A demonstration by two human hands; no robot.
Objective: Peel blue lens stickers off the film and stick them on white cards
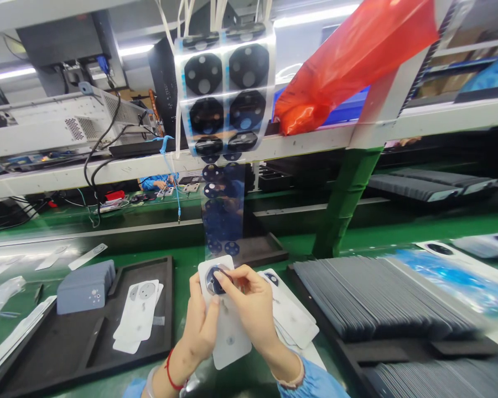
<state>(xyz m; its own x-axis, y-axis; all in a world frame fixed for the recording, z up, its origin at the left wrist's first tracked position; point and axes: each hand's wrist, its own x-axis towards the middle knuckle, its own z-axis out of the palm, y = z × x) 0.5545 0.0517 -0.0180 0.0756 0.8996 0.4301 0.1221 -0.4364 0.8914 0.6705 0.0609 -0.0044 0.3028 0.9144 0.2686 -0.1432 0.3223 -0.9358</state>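
Note:
A white phone-back-shaped sheet [232,349] with rounded corners is held up in front of me. My left hand [200,320] grips its left edge, thumb on the front face. Near the sheet's top sits a round black sticker [212,283]. My right hand [254,303] is closed at the upper right, its thumb and fingertips on that sticker; the rest of its fingers are partly hidden. Behind my right wrist lie more white phone-back-shaped sheets [299,318], the top one with a black round patch. From above hangs a clear strip of round black stickers [207,119].
On the left, a black tray [141,362] carries grey panels [81,290] and white sheets [139,309]. At right, another black tray [382,351] holds rows of grey panels [382,296]. A green post [342,199] and white rail [307,145] stand ahead. Another person's hand [161,184] shows beyond.

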